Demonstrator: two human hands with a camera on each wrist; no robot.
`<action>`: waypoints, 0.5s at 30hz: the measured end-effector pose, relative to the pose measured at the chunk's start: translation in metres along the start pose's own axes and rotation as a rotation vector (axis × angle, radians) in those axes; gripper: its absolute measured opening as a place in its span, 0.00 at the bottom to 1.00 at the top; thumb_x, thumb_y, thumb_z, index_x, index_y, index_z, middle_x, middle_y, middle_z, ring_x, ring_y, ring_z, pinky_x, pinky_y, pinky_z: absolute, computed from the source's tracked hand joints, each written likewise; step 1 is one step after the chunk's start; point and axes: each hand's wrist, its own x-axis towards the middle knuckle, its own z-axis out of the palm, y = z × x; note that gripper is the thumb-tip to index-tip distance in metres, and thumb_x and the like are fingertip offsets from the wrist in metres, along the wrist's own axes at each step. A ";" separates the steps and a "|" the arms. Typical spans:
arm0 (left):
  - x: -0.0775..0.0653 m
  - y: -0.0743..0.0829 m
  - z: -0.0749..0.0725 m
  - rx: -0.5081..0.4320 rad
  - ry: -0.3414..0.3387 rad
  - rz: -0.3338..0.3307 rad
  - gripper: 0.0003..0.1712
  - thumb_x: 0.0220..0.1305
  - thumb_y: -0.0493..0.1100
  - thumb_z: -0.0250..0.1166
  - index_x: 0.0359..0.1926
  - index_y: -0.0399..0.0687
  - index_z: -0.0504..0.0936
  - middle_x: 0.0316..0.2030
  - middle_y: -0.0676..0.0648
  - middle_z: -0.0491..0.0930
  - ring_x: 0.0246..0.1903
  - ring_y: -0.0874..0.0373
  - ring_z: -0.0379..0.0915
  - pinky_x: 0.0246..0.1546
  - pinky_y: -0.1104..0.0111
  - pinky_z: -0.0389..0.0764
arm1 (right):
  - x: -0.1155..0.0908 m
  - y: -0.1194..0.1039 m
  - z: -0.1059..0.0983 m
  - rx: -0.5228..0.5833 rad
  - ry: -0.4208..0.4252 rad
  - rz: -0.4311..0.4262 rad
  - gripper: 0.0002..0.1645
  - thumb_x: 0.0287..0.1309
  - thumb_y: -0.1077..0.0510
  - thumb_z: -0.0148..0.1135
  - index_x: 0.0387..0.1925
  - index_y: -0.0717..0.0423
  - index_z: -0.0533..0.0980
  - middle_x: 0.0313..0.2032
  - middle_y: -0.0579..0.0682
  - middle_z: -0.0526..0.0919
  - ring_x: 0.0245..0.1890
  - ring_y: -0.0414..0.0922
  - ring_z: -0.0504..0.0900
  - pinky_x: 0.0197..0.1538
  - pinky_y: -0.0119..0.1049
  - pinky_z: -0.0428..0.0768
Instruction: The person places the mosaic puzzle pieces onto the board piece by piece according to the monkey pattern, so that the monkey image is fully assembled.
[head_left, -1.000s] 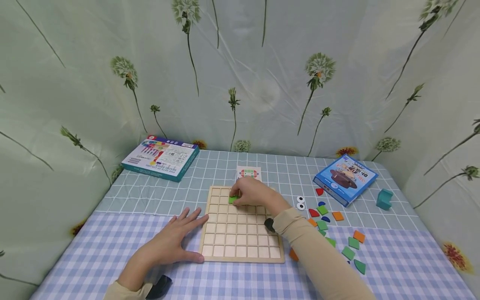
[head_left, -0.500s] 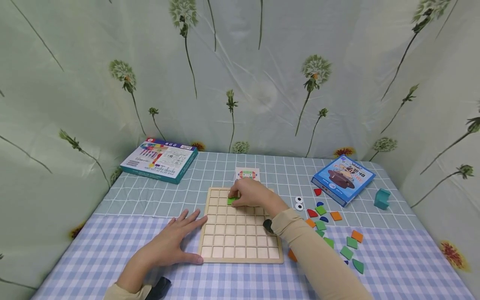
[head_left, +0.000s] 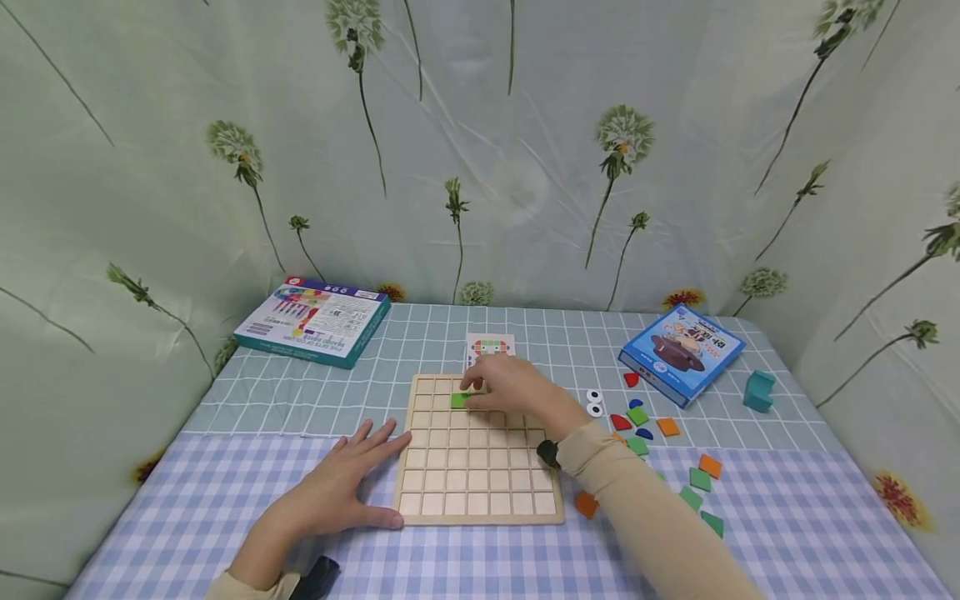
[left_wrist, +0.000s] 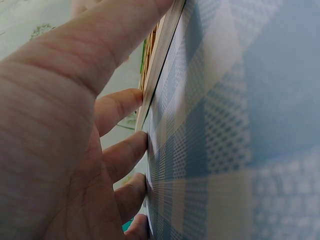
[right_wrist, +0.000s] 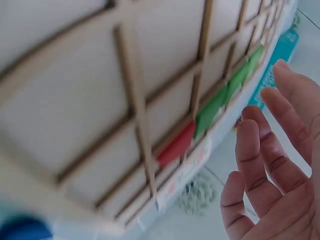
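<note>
A wooden grid board lies on the checked cloth. My left hand lies beside it with fingers spread, thumb and index finger touching its left edge. Over the board's far rows hovers my right hand, its thumb close to a green square tile set in a cell. In the right wrist view, its fingers are loosely bent and hold nothing. That view also shows green tiles and a red piece in one row, which the hand hides from the head view.
A printed pattern card lies behind the board. To the right are scattered orange, green and red pieces, blue pieces and two eye discs. A blue box, a teal block and a white-and-teal box stand farther back.
My right hand's fingers have come off the green tile, which stays in its cell. The left hand keeps its place at the board's edge. The head view has shifted slightly.
</note>
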 end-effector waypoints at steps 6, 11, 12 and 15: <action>0.000 -0.001 0.000 0.000 0.011 0.014 0.65 0.47 0.75 0.79 0.83 0.59 0.66 0.84 0.37 0.58 0.82 0.23 0.45 0.73 0.21 0.52 | -0.027 0.014 -0.021 0.036 0.012 0.068 0.15 0.72 0.52 0.71 0.55 0.51 0.88 0.44 0.46 0.88 0.36 0.39 0.81 0.43 0.36 0.82; -0.001 -0.001 0.000 -0.005 0.016 0.020 0.65 0.48 0.75 0.79 0.83 0.59 0.66 0.84 0.37 0.58 0.82 0.23 0.45 0.73 0.21 0.52 | -0.049 0.034 -0.034 -0.010 0.052 0.205 0.16 0.70 0.50 0.72 0.55 0.50 0.88 0.42 0.47 0.89 0.37 0.41 0.82 0.43 0.36 0.84; -0.001 -0.001 0.000 -0.005 0.016 0.020 0.65 0.47 0.75 0.79 0.83 0.59 0.66 0.84 0.37 0.58 0.82 0.23 0.45 0.73 0.21 0.52 | -0.053 0.039 -0.037 -0.030 0.059 0.237 0.17 0.70 0.49 0.72 0.56 0.50 0.88 0.43 0.48 0.89 0.37 0.42 0.83 0.42 0.37 0.85; -0.001 -0.002 0.000 -0.008 0.015 0.016 0.65 0.47 0.75 0.80 0.83 0.60 0.66 0.84 0.37 0.58 0.82 0.23 0.45 0.73 0.21 0.52 | -0.068 0.056 -0.042 -0.089 0.069 0.326 0.19 0.70 0.49 0.71 0.57 0.52 0.87 0.44 0.52 0.89 0.37 0.45 0.83 0.40 0.39 0.85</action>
